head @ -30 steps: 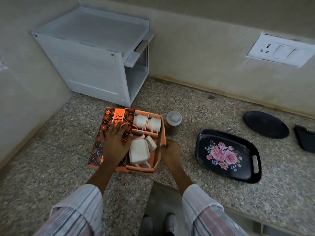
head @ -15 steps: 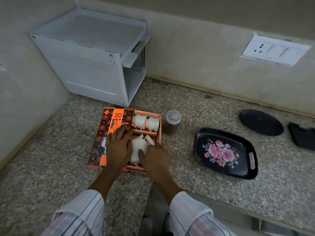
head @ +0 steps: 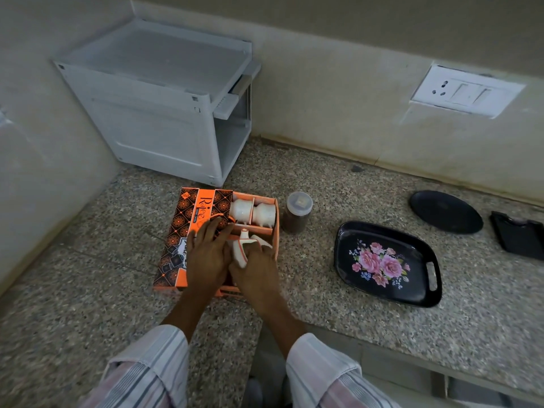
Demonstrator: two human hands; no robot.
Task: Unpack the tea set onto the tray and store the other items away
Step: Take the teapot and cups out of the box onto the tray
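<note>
Gripping white teapot (head: 239, 254), orange trim

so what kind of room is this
Probably a home kitchen: a speckled stone counter against the wall, a socket and switch plate above it, and a lidded jar beside the tea set box.

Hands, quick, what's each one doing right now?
Left hand: open, fingers resting flat on the orange box.
Right hand: gripping the white teapot inside it.

White teapot (head: 242, 251) and two cups (head: 252, 212) sit in the open orange box (head: 188, 231) (floral black tray (head: 388, 263) well right).
</note>
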